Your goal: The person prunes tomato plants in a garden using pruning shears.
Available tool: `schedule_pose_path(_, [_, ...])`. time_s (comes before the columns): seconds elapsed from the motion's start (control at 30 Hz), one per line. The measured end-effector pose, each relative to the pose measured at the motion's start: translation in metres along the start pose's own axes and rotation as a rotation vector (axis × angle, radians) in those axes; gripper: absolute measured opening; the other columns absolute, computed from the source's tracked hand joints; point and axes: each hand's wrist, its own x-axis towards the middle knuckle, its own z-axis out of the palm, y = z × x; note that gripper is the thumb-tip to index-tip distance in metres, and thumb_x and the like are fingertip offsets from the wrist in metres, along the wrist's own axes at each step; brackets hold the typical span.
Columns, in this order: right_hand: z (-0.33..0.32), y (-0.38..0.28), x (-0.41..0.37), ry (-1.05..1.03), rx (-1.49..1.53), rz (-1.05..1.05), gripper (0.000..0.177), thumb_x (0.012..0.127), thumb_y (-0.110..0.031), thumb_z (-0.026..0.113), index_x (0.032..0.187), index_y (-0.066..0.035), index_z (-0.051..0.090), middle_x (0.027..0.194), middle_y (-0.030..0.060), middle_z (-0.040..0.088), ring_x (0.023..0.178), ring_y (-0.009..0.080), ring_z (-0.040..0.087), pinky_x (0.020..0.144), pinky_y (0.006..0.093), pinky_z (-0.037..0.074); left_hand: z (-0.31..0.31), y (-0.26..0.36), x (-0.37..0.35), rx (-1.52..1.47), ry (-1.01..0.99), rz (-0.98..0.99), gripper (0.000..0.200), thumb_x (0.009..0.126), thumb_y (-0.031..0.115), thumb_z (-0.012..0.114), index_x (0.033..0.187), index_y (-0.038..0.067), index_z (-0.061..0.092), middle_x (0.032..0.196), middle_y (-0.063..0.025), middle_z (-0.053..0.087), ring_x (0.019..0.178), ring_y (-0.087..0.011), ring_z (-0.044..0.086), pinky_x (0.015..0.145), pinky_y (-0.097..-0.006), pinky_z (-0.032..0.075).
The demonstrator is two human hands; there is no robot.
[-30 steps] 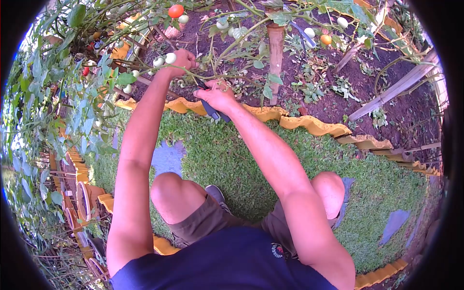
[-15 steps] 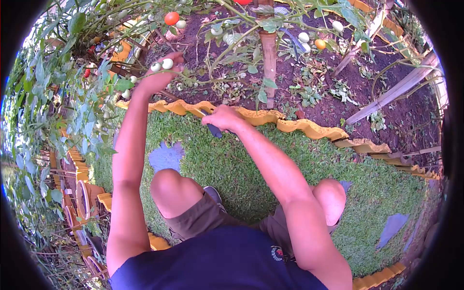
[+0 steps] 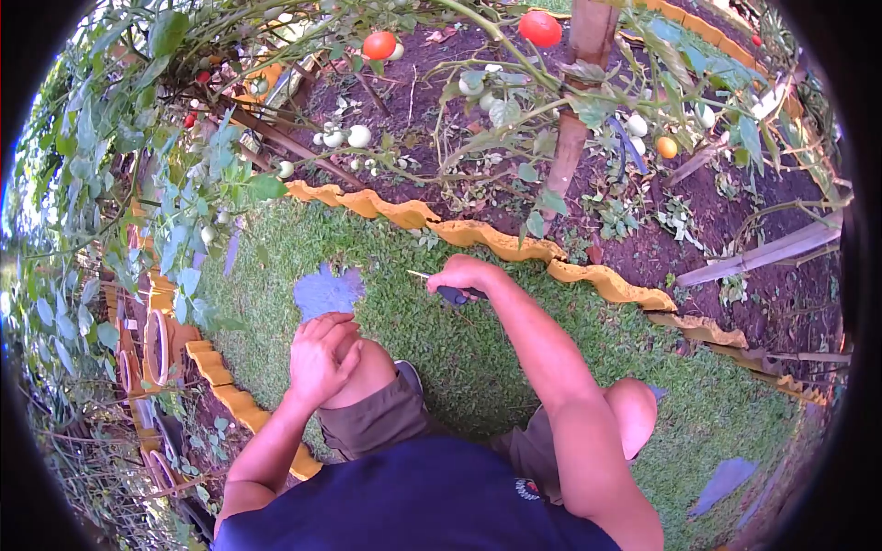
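your left hand point(image 3: 322, 354) lies flat on your bent knee point(image 3: 372, 369), fingers loosely spread, grip holding nothing. your right hand point(image 3: 464, 274) is low over the grass point(image 3: 276, 266), grip closed around the dark handles of the pruning shears point(image 3: 457, 294), whose thin tip pokes out leftward. beyond lies the orange edging point(image 3: 478, 237), then the wooden stake point(image 3: 574, 119) and red tomatoes point(image 3: 540, 28) over dark soil point(image 3: 423, 87).

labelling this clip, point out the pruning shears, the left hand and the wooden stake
pruning shears point(image 3: 455, 295): head view, dark handle
left hand point(image 3: 322, 358): head view, back of the hand
wooden stake point(image 3: 564, 156): head view, mid shaft
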Motion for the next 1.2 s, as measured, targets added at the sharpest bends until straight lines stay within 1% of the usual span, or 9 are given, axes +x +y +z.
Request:
schedule_pose_path(0.13, [-0.004,0.006,0.009,-0.002,0.168,-0.049,0.043,0.07,-0.044,0.078,0.067,-0.003,0.064,0.06,0.0053,0.06,0.045,0.0182,0.054,0.043,0.0367,0.043,0.0,-0.008,0.004,-0.009,-0.055,0.049,0.018,0.081,0.02,0.069,0.093,0.007,0.069,0.108,-0.0067,0.069,0.104,-0.0271,0.063,0.09,-0.0432,0.045])
schedule_pose_path(0.27, [-0.014,0.01,0.015,-0.003,0.5,-0.114,0.034,0.077,-0.036,0.076,0.084,-0.004,0.067,0.069,0.0024,0.061,0.055,0.0139,0.058,0.049,0.0336,0.046,0.001,-0.011,0.007,-0.002,-0.072,0.063,0.016,0.081,0.019,0.069,0.092,0.008,0.069,0.105,-0.0054,0.069,0.102,-0.0261,0.063,0.088,-0.0428,0.045])
schedule_pose_path(0.3, [-0.021,0.005,0.005,-0.011,0.554,-0.126,0.033,0.082,-0.033,0.074,0.098,-0.005,0.066,0.078,0.0021,0.063,0.066,0.0136,0.063,0.058,0.0315,0.051,0.0,-0.011,0.006,-0.003,-0.075,0.057,0.016,0.081,0.019,0.069,0.092,0.008,0.069,0.104,-0.0052,0.068,0.102,-0.0261,0.063,0.088,-0.0428,0.045])
schedule_pose_path(0.43, [-0.036,-0.002,-0.001,0.017,0.805,-0.202,0.033,0.09,-0.031,0.071,0.108,-0.005,0.064,0.092,0.0032,0.066,0.081,0.014,0.065,0.073,0.0279,0.053,-0.001,-0.013,0.004,-0.003,-0.036,0.055,0.015,0.08,0.018,0.069,0.09,0.008,0.069,0.103,-0.0053,0.069,0.102,-0.0259,0.063,0.089,-0.0426,0.045])
schedule_pose_path(0.67, [-0.073,-0.041,0.012,-0.014,0.839,-0.397,0.028,0.095,-0.031,0.068,0.104,-0.004,0.067,0.089,0.0044,0.069,0.076,0.0141,0.066,0.067,0.0283,0.053,0.002,-0.023,0.008,-0.042,-0.042,0.016,0.013,0.079,0.018,0.069,0.087,0.008,0.07,0.1,-0.0053,0.069,0.101,-0.0255,0.063,0.091,-0.0409,0.045])
schedule_pose_path(0.7, [-0.079,-0.048,0.019,-0.014,0.826,-0.329,0.028,0.096,-0.031,0.068,0.106,-0.004,0.068,0.09,0.0049,0.07,0.073,0.0137,0.066,0.064,0.0285,0.053,0.002,-0.025,0.009,-0.049,-0.05,0.014,0.013,0.079,0.018,0.069,0.087,0.008,0.07,0.1,-0.0052,0.069,0.101,-0.0256,0.063,0.091,-0.0408,0.045])
schedule_pose_path(0.8, [-0.094,-0.054,0.036,-0.05,0.77,-0.448,0.03,0.094,-0.031,0.07,0.108,-0.005,0.068,0.088,0.0043,0.069,0.073,0.0133,0.066,0.062,0.0267,0.052,0.003,-0.028,0.011,-0.058,-0.057,0.022,0.012,0.079,0.017,0.069,0.087,0.008,0.07,0.099,-0.0052,0.069,0.1,-0.0255,0.064,0.091,-0.0407,0.045])
schedule_pose_path(0.9, [-0.103,-0.063,0.032,-0.063,0.704,-0.459,0.027,0.094,-0.031,0.071,0.104,-0.006,0.067,0.086,0.0037,0.069,0.07,0.0106,0.064,0.059,0.0241,0.05,0.002,-0.031,0.012,-0.075,-0.047,0.017,0.012,0.079,0.016,0.068,0.087,0.008,0.07,0.098,-0.0055,0.07,0.099,-0.0256,0.064,0.09,-0.0409,0.046])
schedule_pose_path(1.2, [-0.108,-0.074,0.029,-0.151,0.69,-0.566,0.027,0.092,-0.032,0.072,0.1,-0.006,0.068,0.086,0.0027,0.069,0.071,0.0083,0.063,0.062,0.0243,0.051,0.002,-0.034,0.012,-0.088,-0.045,0.0,0.011,0.079,0.015,0.068,0.087,0.007,0.071,0.096,-0.0051,0.07,0.097,-0.0257,0.065,0.09,-0.0411,0.046])
